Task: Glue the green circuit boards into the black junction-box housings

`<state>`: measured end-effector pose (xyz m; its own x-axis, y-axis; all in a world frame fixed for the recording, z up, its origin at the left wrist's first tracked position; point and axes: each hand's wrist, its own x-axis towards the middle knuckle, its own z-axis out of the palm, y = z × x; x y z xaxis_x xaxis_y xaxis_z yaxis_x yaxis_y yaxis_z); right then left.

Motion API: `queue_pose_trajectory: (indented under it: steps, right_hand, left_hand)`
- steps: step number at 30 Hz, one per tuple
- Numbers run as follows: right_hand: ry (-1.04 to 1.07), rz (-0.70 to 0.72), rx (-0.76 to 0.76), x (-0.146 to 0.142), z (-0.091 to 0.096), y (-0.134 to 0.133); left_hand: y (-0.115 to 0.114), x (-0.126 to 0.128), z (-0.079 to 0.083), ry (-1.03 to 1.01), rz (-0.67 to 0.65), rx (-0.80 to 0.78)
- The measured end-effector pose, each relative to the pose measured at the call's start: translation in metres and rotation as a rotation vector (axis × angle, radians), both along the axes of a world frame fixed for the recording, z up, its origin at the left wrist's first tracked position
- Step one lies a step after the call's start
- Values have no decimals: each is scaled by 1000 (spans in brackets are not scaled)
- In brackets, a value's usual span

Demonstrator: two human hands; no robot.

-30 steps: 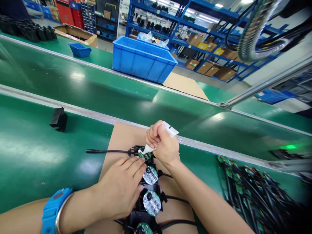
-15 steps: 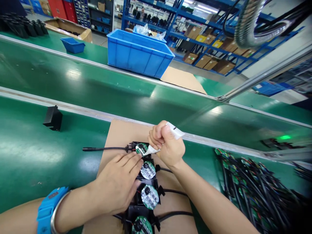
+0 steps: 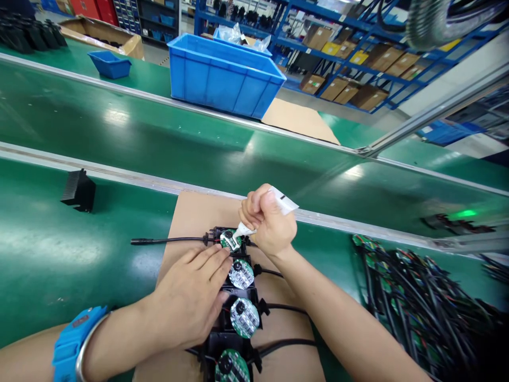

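My right hand (image 3: 271, 220) is wrapped round a white squeeze tube (image 3: 283, 201), its nozzle pointing down onto the farthest round circuit board (image 3: 229, 241). White paste shows on that board by the nozzle tip. With fingers stretched out together, my left hand (image 3: 194, 294) lies flat over the left side of the row of black housings (image 3: 228, 339). Nearer to me in the row are more round boards, among them one board (image 3: 240, 274) and another board (image 3: 244, 317), both largely coated white. Black cables run out from the housings.
Under the housings lies a cardboard sheet (image 3: 191, 212) on the green bench. A black finned heat sink (image 3: 79, 191) stands at left. Several boards with black cables (image 3: 421, 302) are heaped at right. Beyond the bench's rail are a blue crate (image 3: 225, 79) and a small blue bin (image 3: 109, 64).
The tube's nozzle has shifted slightly up and left across the farthest board, with my right hand. My left hand stays on the housings. The whole view has tilted a little.
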<state>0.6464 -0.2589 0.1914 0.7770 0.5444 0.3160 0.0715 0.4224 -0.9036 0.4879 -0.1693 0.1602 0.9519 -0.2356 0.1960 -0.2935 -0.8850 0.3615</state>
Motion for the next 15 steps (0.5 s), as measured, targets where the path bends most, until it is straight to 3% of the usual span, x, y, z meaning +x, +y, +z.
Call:
queue_pose_trajectory:
  steps: [5,10,15]
  right_hand:
    - [-6,6,22,2,9,-16]
    - [92,103,39,-24,25,-38]
    - [104,162,67,-50,13,-32]
  left_hand:
    - [-2,-5,7,-45,-32,54]
    - [-8,-23,21,-13,-236,141]
    - [-9,-28,21,-18,-253,184]
